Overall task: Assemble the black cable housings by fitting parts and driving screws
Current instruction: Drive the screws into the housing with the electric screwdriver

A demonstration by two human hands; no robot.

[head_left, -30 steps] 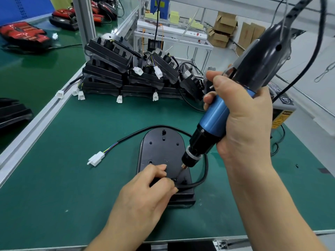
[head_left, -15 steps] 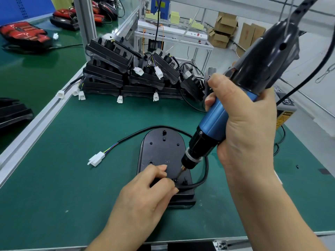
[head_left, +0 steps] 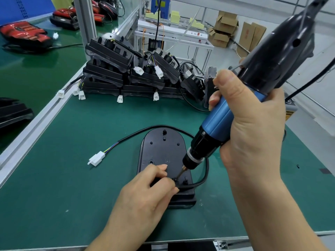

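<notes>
Black oval plastic housing (head_left: 163, 147) lies flat on the green bench mat (head_left: 72, 169), mid-table. Right hand (head_left: 253, 127) is clenched round the blue-and-black electric screwdriver (head_left: 217, 122), which is tilted with its bit tip at a hole near the housing's near end. Left hand (head_left: 145, 192) has curled fingers resting on that end beside the bit; can't tell if it pinches anything. The black cable (head_left: 204, 176) loops round the housing to a white connector (head_left: 97, 158)

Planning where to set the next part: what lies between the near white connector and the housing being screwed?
Head view: only bare green mat between the white connector and the housing; the black cable arcs away behind that stretch.
</notes>
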